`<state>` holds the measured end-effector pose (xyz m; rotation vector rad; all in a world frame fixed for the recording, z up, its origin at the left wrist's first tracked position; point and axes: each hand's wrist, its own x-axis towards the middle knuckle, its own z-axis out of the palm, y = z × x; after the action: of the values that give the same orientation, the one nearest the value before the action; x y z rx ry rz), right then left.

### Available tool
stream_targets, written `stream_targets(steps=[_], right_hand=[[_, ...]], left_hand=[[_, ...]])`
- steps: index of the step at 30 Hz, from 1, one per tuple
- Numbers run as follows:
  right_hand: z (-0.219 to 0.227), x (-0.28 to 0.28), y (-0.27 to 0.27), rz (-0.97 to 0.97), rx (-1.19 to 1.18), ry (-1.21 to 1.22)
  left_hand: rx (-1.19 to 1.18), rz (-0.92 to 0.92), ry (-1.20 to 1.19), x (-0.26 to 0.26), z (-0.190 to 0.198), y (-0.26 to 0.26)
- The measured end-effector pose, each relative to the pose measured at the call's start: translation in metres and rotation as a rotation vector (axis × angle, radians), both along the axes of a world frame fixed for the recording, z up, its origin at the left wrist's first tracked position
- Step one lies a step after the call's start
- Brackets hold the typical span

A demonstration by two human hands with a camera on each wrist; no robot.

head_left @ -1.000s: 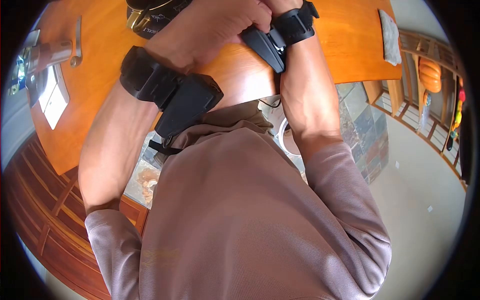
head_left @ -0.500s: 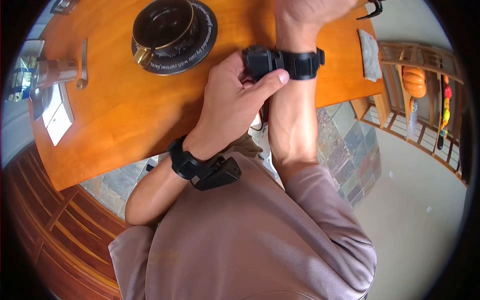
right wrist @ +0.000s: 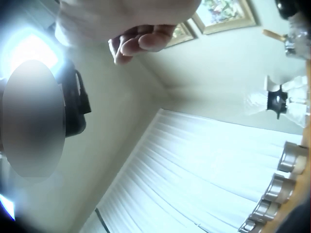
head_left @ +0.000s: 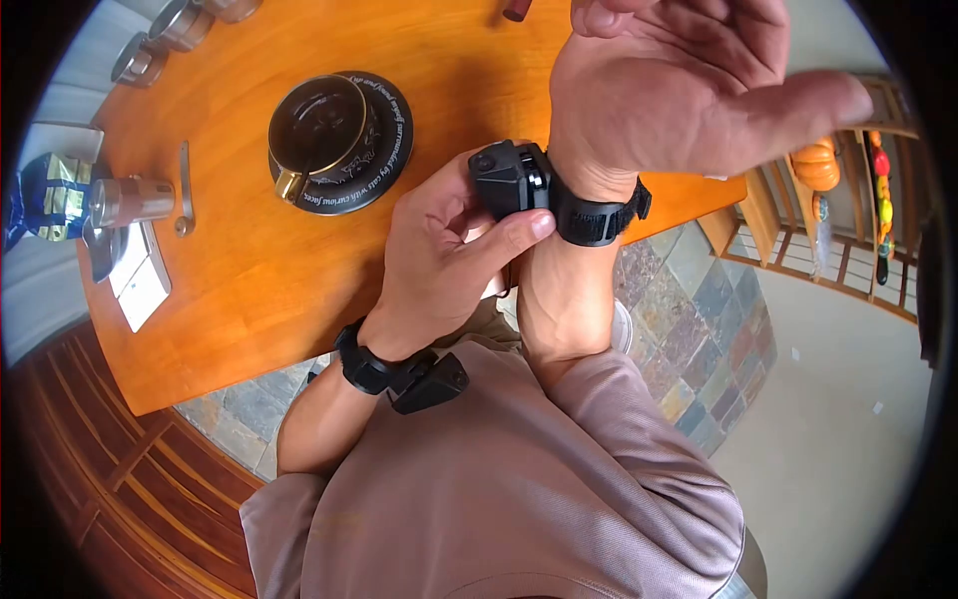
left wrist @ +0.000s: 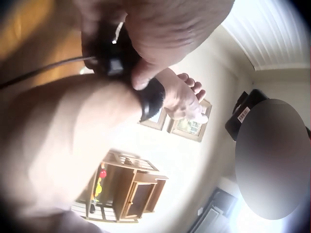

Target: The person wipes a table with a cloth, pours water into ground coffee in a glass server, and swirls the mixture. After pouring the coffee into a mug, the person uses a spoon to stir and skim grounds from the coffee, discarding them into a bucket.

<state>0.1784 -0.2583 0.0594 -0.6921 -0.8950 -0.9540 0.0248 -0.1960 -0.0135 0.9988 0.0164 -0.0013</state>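
Observation:
In the head view my left hand (head_left: 429, 260) holds the black camera (head_left: 507, 180) strapped to my right wrist, its thumb along the near side and fingers around the far side. The black strap (head_left: 596, 218) circles that wrist. My right hand (head_left: 679, 95) is turned palm up with the thumb stretched out and fingers loosely bent, holding nothing. In the left wrist view my left hand (left wrist: 170, 34) covers much of the dark camera, with my right hand (left wrist: 182, 99) beyond. The right wrist view shows part of my right hand (right wrist: 129, 22).
A black cup (head_left: 314, 125) stands on its dark saucer (head_left: 394, 165) on the wooden table (head_left: 249, 280). Left of them lie a spoon (head_left: 184, 190), a metal canister (head_left: 130, 200), a white flat item (head_left: 142, 285) and a blue bag (head_left: 50, 195). Shelves with an orange pumpkin (head_left: 815, 168) stand right.
My left hand has moved from beside my right hand onto the wrist camera and stays there. The right palm has turned upward. More of the table and the whole cup have come into view.

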Motion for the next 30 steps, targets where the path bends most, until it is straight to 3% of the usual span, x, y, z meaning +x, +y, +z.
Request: stream_targets(steps=[1,2,4,6,9,14,16,18,21,24,25,27,29,30], right_hand=[[0.006,-0.006,-0.012,0.304,-0.068,0.228],[0.006,-0.006,-0.011,0.305,-0.065,0.223],[0.003,-0.007,-0.008,0.561,0.173,0.468],[0.002,-0.011,-0.006,0.543,0.158,0.511],[0.002,-0.014,-0.002,0.816,0.280,0.605],[-0.011,-0.004,0.002,0.724,0.138,0.554],[-0.008,-0.005,0.006,0.249,-0.022,0.750],[-0.008,-0.003,0.009,0.225,0.020,0.798],[-0.015,0.006,0.008,0.105,-0.133,0.847],[-0.025,0.009,0.013,0.067,-0.234,0.814],[-0.028,0.013,0.016,-0.048,-0.298,0.717],[-0.032,0.018,0.016,-0.068,-0.326,0.698],[-0.027,0.017,0.015,-0.088,-0.351,0.673],[-0.023,0.015,0.012,0.060,-0.271,0.793]], left_hand=[[0.004,0.000,-0.007,0.001,-0.001,0.001],[0.009,-0.004,-0.017,0.002,-0.003,0.003],[0.018,-0.008,-0.028,0.004,-0.003,0.008],[0.149,0.057,-0.092,0.007,-0.003,0.011],[0.336,0.114,-0.174,0.008,-0.004,0.016],[0.196,0.092,-0.045,0.010,0.000,0.013],[0.116,0.058,0.033,0.011,0.005,0.015],[0.130,-0.017,0.158,0.011,0.010,0.019],[0.188,0.067,0.117,0.013,0.007,0.014],[0.214,0.090,0.129,0.015,0.010,0.015],[0.212,0.091,0.130,0.016,0.010,0.015],[0.079,0.083,0.192,0.016,0.009,0.015],[0.123,0.070,0.160,0.020,0.011,0.016],[0.166,0.056,0.129,0.022,0.011,0.016]])
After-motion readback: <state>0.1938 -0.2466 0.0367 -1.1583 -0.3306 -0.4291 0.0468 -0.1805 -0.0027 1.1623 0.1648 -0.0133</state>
